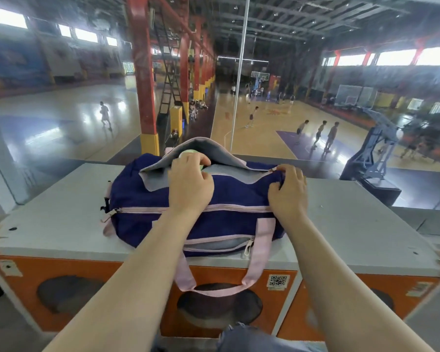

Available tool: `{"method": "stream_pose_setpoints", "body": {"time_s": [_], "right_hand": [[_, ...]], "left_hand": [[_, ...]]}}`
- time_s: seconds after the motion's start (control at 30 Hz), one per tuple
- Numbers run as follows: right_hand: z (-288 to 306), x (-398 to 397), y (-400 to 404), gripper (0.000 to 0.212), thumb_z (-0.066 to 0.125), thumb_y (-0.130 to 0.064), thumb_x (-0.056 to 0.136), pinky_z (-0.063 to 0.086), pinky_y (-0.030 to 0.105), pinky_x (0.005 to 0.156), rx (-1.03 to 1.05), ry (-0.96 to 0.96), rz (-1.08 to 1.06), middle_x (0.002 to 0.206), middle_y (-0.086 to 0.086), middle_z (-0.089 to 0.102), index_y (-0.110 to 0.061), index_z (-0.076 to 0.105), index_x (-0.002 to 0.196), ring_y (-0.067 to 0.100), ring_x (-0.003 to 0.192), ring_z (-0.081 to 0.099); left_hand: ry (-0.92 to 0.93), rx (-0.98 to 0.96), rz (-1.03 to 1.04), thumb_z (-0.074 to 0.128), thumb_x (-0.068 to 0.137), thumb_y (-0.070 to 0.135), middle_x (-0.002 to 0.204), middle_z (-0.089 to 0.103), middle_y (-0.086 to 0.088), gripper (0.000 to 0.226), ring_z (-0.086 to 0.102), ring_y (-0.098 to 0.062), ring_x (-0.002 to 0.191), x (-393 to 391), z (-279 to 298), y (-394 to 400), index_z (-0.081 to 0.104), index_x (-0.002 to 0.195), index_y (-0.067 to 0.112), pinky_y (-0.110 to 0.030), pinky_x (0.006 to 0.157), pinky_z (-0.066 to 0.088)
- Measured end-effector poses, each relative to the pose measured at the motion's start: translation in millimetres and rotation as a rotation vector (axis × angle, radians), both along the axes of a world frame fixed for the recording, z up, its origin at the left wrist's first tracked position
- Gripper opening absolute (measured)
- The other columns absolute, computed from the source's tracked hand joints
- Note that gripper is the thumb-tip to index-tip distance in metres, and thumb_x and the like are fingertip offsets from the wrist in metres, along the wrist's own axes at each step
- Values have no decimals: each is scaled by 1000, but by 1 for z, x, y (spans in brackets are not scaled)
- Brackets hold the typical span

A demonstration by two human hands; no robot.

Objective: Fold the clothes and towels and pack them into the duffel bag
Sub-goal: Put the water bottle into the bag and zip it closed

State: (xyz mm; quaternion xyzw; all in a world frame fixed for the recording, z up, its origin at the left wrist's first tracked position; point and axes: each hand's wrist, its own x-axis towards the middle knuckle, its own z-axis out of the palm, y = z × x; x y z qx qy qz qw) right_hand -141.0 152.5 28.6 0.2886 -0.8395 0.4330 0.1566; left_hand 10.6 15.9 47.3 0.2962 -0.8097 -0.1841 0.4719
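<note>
- Bag (pixel 163 196) sits on desk (pixel 61 224), top flap open.
- Left hand (pixel 189 184) pushes a pale green item (pixel 188 154) inside; grip unclear.
- Right hand (pixel 287 189) fingers (pixel 294 171) pinch bag's zipper end; keep it taut, tuck contents below zipper line.

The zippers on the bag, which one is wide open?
The top zipper, where the grey flap is lifted. The long middle zipper is fully shut, and the small front pocket zipper gapes only slightly.

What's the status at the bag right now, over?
Left hand at the open flap. Right hand pinching duffel bag by zipper end. Bag unzipped. Nothing blocking.
</note>
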Motion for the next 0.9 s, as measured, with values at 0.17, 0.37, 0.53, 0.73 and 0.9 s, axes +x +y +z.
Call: {"method": "stream_pose_setpoints", "body": {"time_s": [0.17, 0.37, 0.53, 0.73, 0.9], "right_hand": [[1, -37, -7, 51, 39, -3, 90, 35, 31, 103, 17, -144, 53, 143, 6, 44, -16, 44, 139, 26, 129, 42], [0, -67, -20, 37, 48, -17, 93, 42, 32, 93, 116, -103, 47, 128, 7, 59, -15, 56, 129, 25, 116, 53], [-4, -70, -16, 26, 58, -16, 90, 39, 26, 84, 124, 29, 40, 117, 1, 60, -18, 63, 115, 21, 111, 50], [0, -58, -17, 14, 62, -11, 87, 44, 11, 69, -104, 20, 168, 91, -9, 66, -21, 69, 95, 5, 82, 60], [0, -48, -19, 16, 60, -8, 87, 50, 14, 73, -249, -151, 286, 85, -12, 70, -19, 68, 96, -1, 80, 65]], "left_hand": [[-92, 10, -265, 54, 89, 10, 111, 62, 1, 25, 54, -14, 101, -58, -8, 26, 60, 111, 19, -30, 89, 48], [-175, 155, -451, 52, 92, 14, 111, 63, 4, 27, 57, -10, 98, -96, -12, 28, 59, 116, 22, -30, 86, 51], [-292, 212, -526, 47, 95, 13, 111, 65, 3, 33, 59, -15, 98, -112, -18, 27, 54, 125, 24, -35, 88, 50], [-256, 215, -515, 47, 96, 17, 117, 66, 4, 41, 61, -17, 103, -122, -21, 29, 48, 135, 29, -34, 86, 50], [-167, 295, -452, 52, 95, 23, 105, 68, 4, 17, 63, -15, 95, -126, -27, 25, 59, 111, 22, -35, 83, 51]]}}
